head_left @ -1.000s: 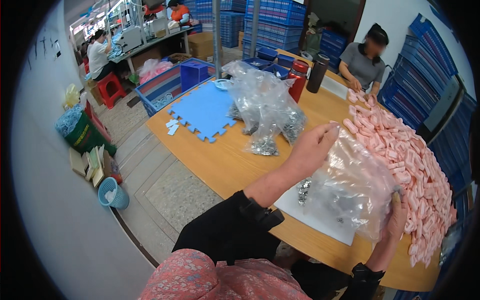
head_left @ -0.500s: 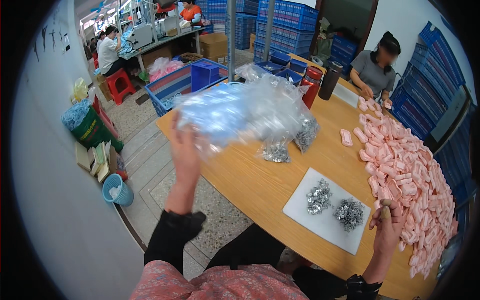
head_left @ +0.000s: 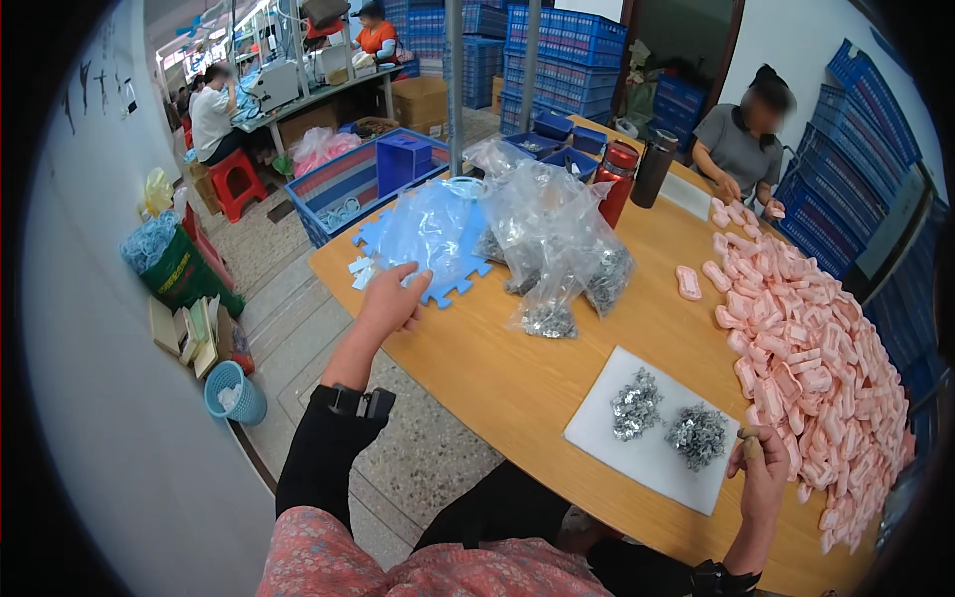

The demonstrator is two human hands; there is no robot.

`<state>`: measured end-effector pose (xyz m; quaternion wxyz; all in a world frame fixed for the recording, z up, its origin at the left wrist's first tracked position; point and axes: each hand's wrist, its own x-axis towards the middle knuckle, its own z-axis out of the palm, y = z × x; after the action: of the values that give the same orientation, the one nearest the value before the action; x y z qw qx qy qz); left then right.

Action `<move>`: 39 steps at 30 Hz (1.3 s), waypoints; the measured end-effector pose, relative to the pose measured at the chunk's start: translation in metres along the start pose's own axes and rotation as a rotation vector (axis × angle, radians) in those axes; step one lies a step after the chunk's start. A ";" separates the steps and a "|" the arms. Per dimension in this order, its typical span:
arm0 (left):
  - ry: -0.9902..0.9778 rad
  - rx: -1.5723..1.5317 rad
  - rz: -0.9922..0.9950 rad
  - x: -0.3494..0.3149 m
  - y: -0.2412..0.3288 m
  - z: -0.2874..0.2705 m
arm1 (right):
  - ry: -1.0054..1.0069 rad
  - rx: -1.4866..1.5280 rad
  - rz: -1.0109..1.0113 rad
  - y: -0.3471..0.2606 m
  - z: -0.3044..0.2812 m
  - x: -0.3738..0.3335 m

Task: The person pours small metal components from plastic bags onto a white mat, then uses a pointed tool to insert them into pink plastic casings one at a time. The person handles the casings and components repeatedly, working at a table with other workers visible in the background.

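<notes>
My left hand (head_left: 391, 300) is over the table's left edge, fingers apart and holding nothing, in front of a clear plastic bag (head_left: 435, 227) lying on a blue foam mat (head_left: 468, 267). Close by on the right, clear bags of small silvery metal parts (head_left: 552, 224) sit in a heap. My right hand (head_left: 761, 468) hovers at the right edge of a white board (head_left: 637, 468), its fingers curled in; what they hold, if anything, is hidden. Tan covers show on its fingertips. Two piles of metal parts lie on the board, a left pile (head_left: 637, 403) and a right pile (head_left: 696, 436).
A large heap of pink plastic pieces (head_left: 816, 388) covers the table's right side. A red flask (head_left: 617, 182) and a dark flask (head_left: 654, 169) stand behind the bags. Across the table sits a co-worker (head_left: 741, 139) handling pink pieces. A blue crate (head_left: 318, 204) adjoins the far left edge.
The clear bag, raised and blurred in my left hand before, now rests on the blue mat, released. My left hand has drawn lower. My right hand has come closer to the board's edge.
</notes>
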<state>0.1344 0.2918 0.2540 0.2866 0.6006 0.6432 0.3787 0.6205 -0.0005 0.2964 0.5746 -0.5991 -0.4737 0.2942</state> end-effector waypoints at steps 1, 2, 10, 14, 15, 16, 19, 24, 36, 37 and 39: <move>0.021 0.185 0.106 0.002 0.002 0.000 | 0.020 0.002 0.012 0.000 -0.001 -0.001; 0.095 0.232 0.116 0.008 0.008 -0.002 | 0.043 0.003 0.024 -0.001 -0.003 -0.001; 0.011 0.776 0.335 0.069 -0.026 0.035 | -0.005 -0.024 0.033 0.007 0.000 -0.010; -0.104 0.756 0.229 0.063 -0.018 0.055 | 0.025 -0.036 0.064 0.013 -0.012 -0.023; -0.027 0.727 0.281 0.060 -0.016 0.057 | 0.039 -0.040 0.071 0.016 -0.017 -0.027; 0.051 0.697 0.332 0.058 -0.014 0.058 | 0.051 -0.044 0.077 0.019 -0.022 -0.029; 0.089 0.401 0.478 0.056 -0.005 0.055 | 0.092 -0.052 0.068 0.023 -0.030 -0.035; 0.116 0.353 0.519 0.037 0.016 0.072 | 0.128 -0.058 0.058 0.032 -0.040 -0.042; 0.197 0.592 0.490 0.044 0.008 0.080 | 0.265 0.001 0.078 0.055 -0.063 -0.061; 0.071 0.593 0.415 0.037 0.030 0.084 | 0.256 0.009 0.089 0.053 -0.064 -0.063; -0.169 0.607 0.255 0.020 0.074 0.075 | 0.223 0.038 0.112 0.048 -0.063 -0.065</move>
<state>0.2344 0.3221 0.2759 0.0975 0.7632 0.6205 0.1518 0.6639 -0.0800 0.2483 0.6176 -0.6426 -0.3669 0.2666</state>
